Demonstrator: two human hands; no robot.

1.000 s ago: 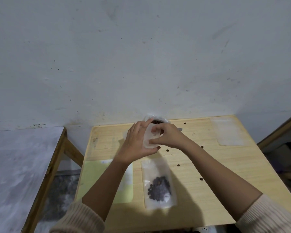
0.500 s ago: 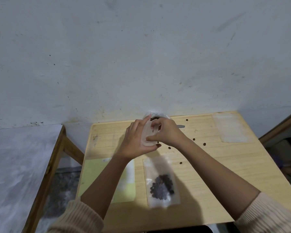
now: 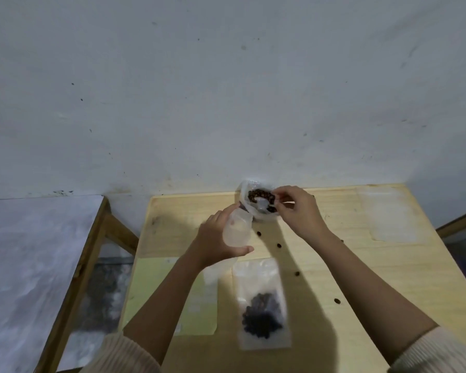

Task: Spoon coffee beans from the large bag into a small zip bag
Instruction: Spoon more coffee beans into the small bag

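Note:
The large clear bag [image 3: 246, 190] of brown coffee beans stands open at the table's far edge against the wall. My right hand [image 3: 297, 211] pinches the handle of a white spoon [image 3: 262, 203], whose bowl lies on the beans inside that bag. My left hand [image 3: 217, 238] holds a small clear zip bag [image 3: 237, 230] upright just left of and in front of the large bag; it looks empty.
A second small zip bag [image 3: 261, 305] with dark beans lies flat near the table's front. A yellow-green sheet [image 3: 145, 292] lies left of it, a clear packet [image 3: 393, 214] at the far right. Loose beans [image 3: 279, 245] dot the wooden table [image 3: 361, 265]. Another table [image 3: 24, 265] stands left.
My right hand has left the small zip bag and moved back and right to the spoon in the large bag. My left hand still holds the small bag.

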